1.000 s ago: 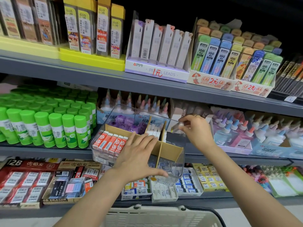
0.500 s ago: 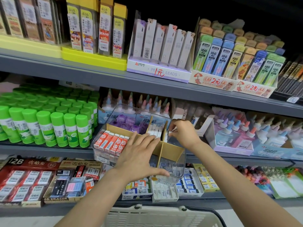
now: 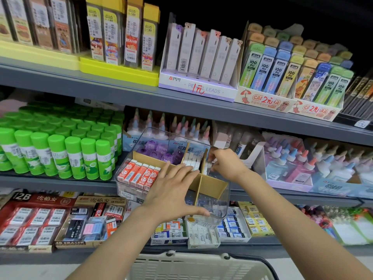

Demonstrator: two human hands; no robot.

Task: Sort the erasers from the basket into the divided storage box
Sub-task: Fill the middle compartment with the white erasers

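Our hands are both at the divided storage box in mid-frame: the left hand lies spread and flat on its near side with the thumb along the front wall, while the right hand, which a second ago was raised beside the box, has dropped into the back right compartment with its fingers curled round a small white eraser. We judge another eraser is being seated. Left to right we count five red erasers, a purple cluster too jumbled to count, about four white erasers, and one basket at the bottom edge.
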